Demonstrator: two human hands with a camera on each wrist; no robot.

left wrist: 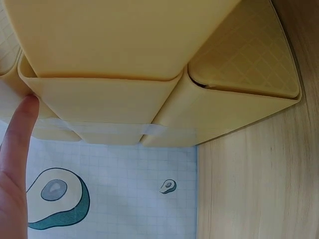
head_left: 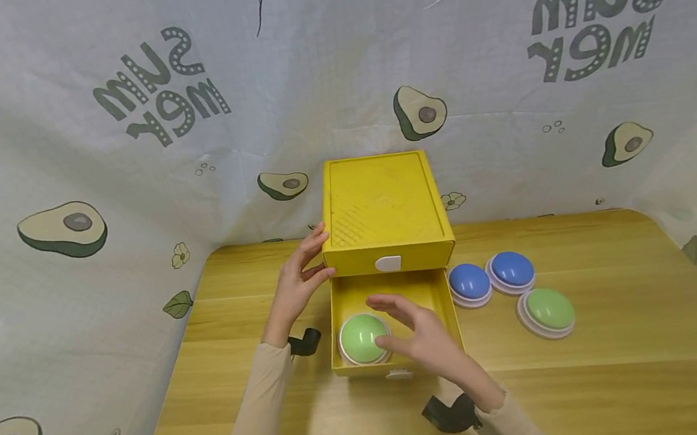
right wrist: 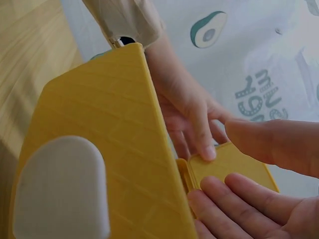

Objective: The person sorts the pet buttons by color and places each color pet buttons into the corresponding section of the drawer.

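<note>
Fingers of the right hand (head_left: 425, 339) spread loose by the green-domed push light (head_left: 360, 339) in the drawer (head_left: 351, 295), while those of the left hand (head_left: 295, 282), also unclenched, touch the yellow cabinet (head_left: 382, 202) — bracing firmly there should prevent skidding.

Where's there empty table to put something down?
The wooden table is bare right of the loose green dome and left of the left sleeve. It's crowded just right of the yellow cabinet, where two blue domes sit close together, and in the open drawer, which holds another green dome and has the right grip over it.
</note>
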